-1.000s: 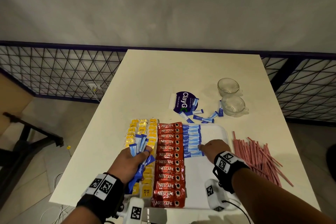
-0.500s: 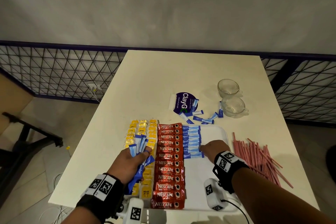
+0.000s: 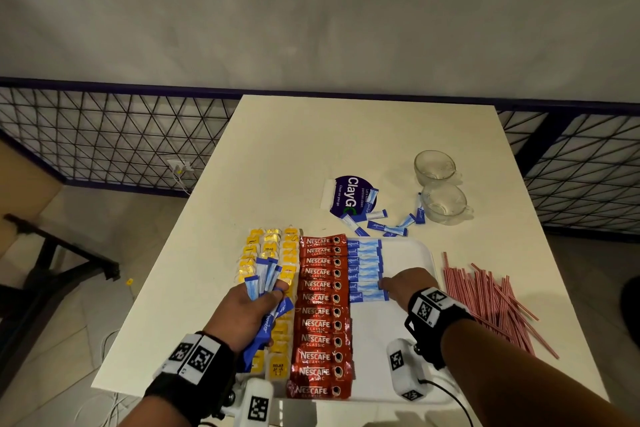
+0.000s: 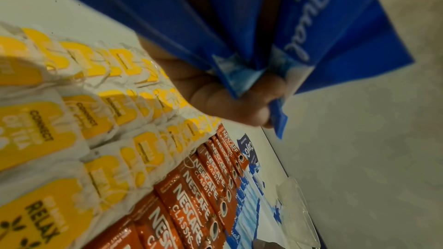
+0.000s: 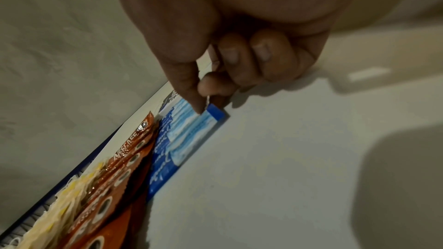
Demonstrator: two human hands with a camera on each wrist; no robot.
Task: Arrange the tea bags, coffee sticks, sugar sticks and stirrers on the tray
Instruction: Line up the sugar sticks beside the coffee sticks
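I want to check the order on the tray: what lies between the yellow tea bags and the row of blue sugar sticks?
The column of red Nescafe coffee sticks lies between the tea bags and sugar sticks, seen in the head view.

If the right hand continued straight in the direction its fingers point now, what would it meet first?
The right hand points left across the tray, its fingertips already at the blue end of a sugar stick in the laid row. Going on, it would probably reach the red coffee sticks next.

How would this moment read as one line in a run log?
step: laying sugar row | left hand: holds bundle of blue paper sugar sticks | right hand: fingertips on blue sugar stick on white plastic tray | striped red stirrers: off tray
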